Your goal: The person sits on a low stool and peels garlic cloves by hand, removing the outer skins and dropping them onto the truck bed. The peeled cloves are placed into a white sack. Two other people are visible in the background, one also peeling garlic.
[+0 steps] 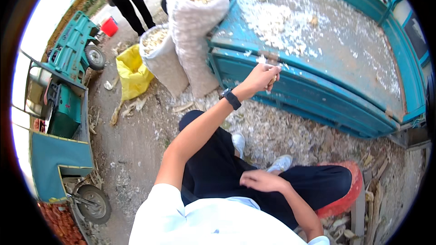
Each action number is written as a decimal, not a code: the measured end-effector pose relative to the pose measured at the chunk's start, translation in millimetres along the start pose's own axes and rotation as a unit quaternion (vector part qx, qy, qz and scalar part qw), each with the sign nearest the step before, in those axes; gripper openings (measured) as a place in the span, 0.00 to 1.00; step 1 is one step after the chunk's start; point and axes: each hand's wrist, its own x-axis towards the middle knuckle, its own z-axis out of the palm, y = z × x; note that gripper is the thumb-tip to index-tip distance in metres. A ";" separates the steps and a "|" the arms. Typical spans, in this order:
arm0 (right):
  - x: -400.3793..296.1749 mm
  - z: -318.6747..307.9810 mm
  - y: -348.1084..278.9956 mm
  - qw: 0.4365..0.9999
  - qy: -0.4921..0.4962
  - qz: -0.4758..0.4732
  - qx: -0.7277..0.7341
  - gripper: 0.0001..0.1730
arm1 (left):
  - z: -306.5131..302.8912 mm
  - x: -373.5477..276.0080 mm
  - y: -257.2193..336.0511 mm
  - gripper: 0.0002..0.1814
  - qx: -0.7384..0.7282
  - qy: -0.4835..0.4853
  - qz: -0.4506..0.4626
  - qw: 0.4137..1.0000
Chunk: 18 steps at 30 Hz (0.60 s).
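My left hand (264, 76), with a dark watch on its wrist, reaches over the near edge of a blue metal cargo bed (306, 85). Its fingers are curled around small tan pieces that look like garlic cloves (273, 80). Pale garlic cloves (282, 23) and papery white skins lie scattered on the bed's floor. Lower down, my right hand (262, 180) is over my lap, palm down and slightly blurred, its fingers loosely extended. Nothing shows in it, though its underside is hidden.
Two white woven sacks (196, 37) (167, 61) of cloves stand left of the bed, beside a yellow sack (133, 71). Two people are beyond them. Teal three-wheeled cargo vehicles (69, 42) and a red bucket (109, 26) are at left. A red seat (354, 183) is under my leg; husks litter the ground.
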 end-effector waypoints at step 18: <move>145.5 56.0 -47.6 0.910 -0.363 -0.197 -0.047 0.22 | -14.1 60.4 -70.9 0.15 0.555 -0.117 0.191 0.801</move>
